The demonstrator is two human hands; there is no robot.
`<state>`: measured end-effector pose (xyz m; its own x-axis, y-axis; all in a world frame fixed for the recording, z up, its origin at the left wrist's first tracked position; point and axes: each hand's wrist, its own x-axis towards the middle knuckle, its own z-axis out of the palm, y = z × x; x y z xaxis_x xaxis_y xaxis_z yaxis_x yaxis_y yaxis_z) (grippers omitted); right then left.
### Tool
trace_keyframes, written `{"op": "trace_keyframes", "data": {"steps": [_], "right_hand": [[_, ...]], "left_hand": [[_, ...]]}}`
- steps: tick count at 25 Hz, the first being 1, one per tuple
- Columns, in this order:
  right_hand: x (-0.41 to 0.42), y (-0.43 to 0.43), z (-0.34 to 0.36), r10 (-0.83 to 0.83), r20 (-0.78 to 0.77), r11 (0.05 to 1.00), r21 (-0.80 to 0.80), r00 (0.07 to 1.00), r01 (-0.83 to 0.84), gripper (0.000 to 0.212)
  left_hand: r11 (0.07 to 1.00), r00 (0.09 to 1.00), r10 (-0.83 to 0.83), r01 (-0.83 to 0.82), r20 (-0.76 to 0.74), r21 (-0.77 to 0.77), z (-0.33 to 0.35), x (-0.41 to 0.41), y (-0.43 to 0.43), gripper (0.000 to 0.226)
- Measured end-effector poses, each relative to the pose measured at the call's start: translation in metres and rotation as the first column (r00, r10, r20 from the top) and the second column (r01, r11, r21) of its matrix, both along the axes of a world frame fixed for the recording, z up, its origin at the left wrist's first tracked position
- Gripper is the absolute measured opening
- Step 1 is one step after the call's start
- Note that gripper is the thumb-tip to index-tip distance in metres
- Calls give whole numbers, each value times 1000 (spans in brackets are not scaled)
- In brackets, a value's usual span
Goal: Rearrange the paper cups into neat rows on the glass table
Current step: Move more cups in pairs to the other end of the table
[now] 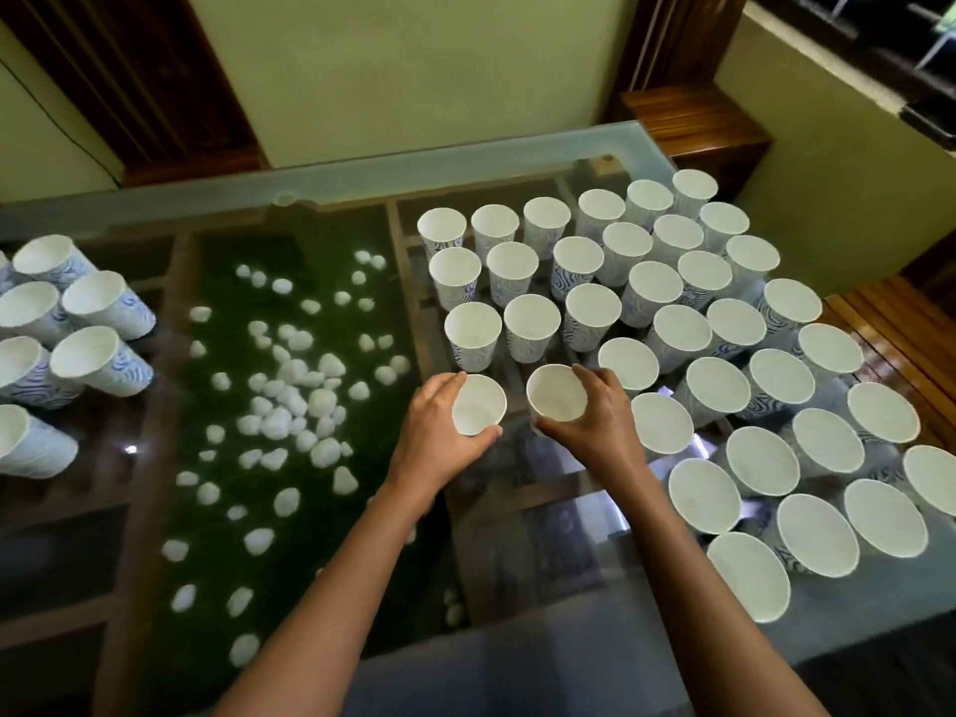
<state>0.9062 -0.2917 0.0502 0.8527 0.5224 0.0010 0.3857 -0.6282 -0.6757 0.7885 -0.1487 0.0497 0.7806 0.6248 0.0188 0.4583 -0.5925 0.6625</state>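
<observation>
I see my left hand (439, 432) grasping one paper cup (478, 404), my right hand (600, 424) grasping another cup (556, 393) at three o'clock of it, both on the glass table (362, 178).

Both bare forearms reach forward, left hand (439, 432) and right hand (595, 421) side by side, fingers curled in grips.

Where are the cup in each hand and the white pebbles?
Cup in left hand (478, 404), head view, inside of its open mouth.
Cup in right hand (556, 393), head view, inside of its open mouth.
White pebbles (289, 401), head view, middle of the pile under the glass.
</observation>
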Motion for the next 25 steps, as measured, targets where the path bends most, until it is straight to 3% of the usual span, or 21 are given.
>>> {"op": "trace_keyframes", "data": {"steps": [12, 17, 21, 25], "right_hand": [[16, 3, -9, 16, -9, 999, -33, 1000, -16, 75], [8, 0, 1, 27, 59, 994, -108, 998, -21, 76], [-4, 3, 14, 20, 115, 994, -105, 993, -8, 66], [-30, 33, 25, 125, 103, 992, -34, 987, -122, 55]], "left_hand": [[998, 998, -63, 63, -12, -16, -9, 35, -1, 77], [997, 997, -80, 80, -2, -16, -7, 27, 2, 79], [999, 999, -44, 44, 30, -4, -2, 8, 10, 73], [999, 999, 33, -33, 22, 21, 2, -27, 30, 62]]}}
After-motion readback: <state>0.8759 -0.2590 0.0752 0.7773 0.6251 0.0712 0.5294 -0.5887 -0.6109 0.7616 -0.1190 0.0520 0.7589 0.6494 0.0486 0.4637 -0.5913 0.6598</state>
